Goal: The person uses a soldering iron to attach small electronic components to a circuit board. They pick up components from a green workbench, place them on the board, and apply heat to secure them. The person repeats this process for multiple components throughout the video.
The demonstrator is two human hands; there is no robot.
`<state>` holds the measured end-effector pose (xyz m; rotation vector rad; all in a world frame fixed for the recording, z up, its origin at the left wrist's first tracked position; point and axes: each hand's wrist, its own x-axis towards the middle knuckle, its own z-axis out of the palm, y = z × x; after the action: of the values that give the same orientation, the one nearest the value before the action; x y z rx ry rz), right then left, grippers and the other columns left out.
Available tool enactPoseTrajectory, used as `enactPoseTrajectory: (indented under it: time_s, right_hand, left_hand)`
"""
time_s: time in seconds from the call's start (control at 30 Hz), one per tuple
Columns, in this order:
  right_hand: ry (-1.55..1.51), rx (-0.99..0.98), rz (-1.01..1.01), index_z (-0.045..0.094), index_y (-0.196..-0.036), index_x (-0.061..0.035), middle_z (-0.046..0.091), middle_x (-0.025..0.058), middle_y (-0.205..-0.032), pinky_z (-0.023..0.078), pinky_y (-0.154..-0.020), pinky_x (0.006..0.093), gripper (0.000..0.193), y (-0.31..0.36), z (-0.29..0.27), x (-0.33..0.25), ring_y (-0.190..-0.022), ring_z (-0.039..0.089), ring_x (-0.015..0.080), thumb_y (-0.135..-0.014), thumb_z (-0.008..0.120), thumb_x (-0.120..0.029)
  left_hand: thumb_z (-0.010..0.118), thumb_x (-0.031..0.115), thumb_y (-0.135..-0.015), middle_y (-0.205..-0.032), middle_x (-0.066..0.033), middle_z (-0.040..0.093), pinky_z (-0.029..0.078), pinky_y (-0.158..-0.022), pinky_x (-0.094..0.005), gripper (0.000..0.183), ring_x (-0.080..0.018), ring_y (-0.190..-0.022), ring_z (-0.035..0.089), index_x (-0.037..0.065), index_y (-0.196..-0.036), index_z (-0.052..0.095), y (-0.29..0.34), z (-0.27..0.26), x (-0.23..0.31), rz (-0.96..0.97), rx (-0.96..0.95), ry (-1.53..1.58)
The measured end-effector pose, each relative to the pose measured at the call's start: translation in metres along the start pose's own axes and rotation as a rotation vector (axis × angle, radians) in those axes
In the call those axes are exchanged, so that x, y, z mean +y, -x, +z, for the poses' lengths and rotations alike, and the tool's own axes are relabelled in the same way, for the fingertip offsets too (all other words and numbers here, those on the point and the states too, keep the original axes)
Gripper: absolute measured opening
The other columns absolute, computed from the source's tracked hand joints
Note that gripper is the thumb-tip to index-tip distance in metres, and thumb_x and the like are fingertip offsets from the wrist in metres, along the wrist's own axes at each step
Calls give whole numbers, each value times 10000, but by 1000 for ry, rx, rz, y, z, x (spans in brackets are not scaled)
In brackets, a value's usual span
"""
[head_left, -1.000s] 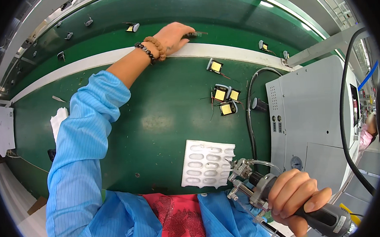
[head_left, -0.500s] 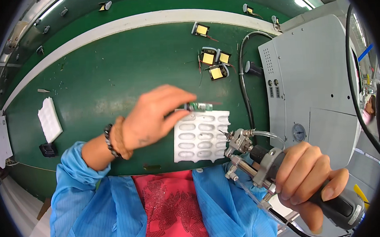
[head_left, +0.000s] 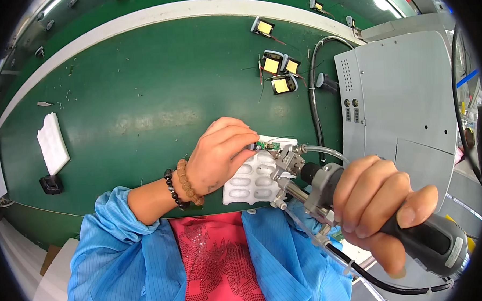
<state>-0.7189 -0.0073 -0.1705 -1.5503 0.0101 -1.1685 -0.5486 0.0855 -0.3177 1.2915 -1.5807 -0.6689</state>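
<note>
Between the thumb and fingers of my left hand (head_left: pixel 222 151) is a small part with a green circuit board (head_left: pixel 267 145), its far end close to the tool's metal head. My right hand (head_left: pixel 383 209) is wrapped round a black-handled power screwdriver (head_left: pixel 328 187) with metal fittings and a clear tube. The tool slants left and its head is over the right side of a white moulded tray (head_left: pixel 243 194) with oval pockets. Whether the tip touches the board I cannot tell. My left hand covers part of the tray.
Several black parts with yellow pads (head_left: pixel 271 66) and thin wires lie on the green table toward the back. A grey machine (head_left: pixel 397 90) stands at the right, a black hose (head_left: pixel 313 88) beside it. A white foam piece (head_left: pixel 53 145) and a black part (head_left: pixel 51 184) lie at the left.
My left hand has brought the circuit board rightward over the tray. The screwdriver's head has moved left and up to meet it. The whole view has shifted slightly.
</note>
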Motion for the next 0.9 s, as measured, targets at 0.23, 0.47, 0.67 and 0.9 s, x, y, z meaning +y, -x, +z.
enactPoseTrajectory:
  time_s: [0.23,0.47,0.67,0.9]
  right_hand:
    - [-8,-22,28,463,-1108,-95,553,-21,-653,466,-432,200,495,-1,4,17,-501,547,77,-883,721,-453]
    - [-4,-12,59,451,-1097,-106,549,-33,-649,460,-428,197,482,-7,11,24,-501,544,67,-886,721,-444]
    - [-8,-50,98,412,-1010,-118,540,-34,-640,427,-407,209,429,-15,17,29,-478,534,72,-899,727,-386]
    - [45,-7,71,453,-1038,-93,552,-17,-614,446,-405,210,417,-11,14,11,-462,538,79,-890,745,-350]
  left_hand:
    - [812,24,-688,-1028,-103,703,538,-855,-383,326,-300,-994,642,9,-996,705,3,0,-3,-4,17,20]
    - [802,8,-683,-1027,-104,701,539,-845,-382,324,-299,-989,642,6,-992,704,3,-3,-3,-5,16,41]
    - [796,0,-675,-1011,-104,699,541,-832,-381,331,-302,-971,643,4,-993,704,4,-5,-1,-8,10,50]
    - [800,22,-691,-1017,-103,701,539,-840,-382,317,-303,-976,642,12,-993,706,4,-2,1,-8,11,38]
